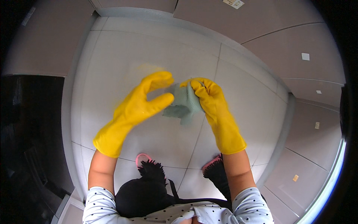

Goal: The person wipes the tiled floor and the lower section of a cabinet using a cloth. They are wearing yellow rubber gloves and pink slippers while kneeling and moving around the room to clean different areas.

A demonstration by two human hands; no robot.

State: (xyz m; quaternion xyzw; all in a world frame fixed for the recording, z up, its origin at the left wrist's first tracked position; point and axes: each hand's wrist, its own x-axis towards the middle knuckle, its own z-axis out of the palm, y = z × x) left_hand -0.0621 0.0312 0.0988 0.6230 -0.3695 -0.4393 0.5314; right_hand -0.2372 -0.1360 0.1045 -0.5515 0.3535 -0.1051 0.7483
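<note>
Both my hands wear long yellow rubber gloves. My right hand (204, 93) is closed around a pale green cleaning cloth (185, 100), which hangs down in loose folds with a darker, wet-looking patch at its lower left. To the left of the cloth is my left hand (145, 95), its thumb and fingers spread apart with nothing between them. The thumb tip points at the cloth's edge, and a small gap seems to separate them. Both hands are held over the tiled floor in front of me.
Light grey floor tiles (149, 52) lie below. Taupe cabinets (276, 22) with small stickers line the far and right sides. A glossy black panel (31, 142) stands at the left. My feet in pink slippers (143, 158) are below my hands.
</note>
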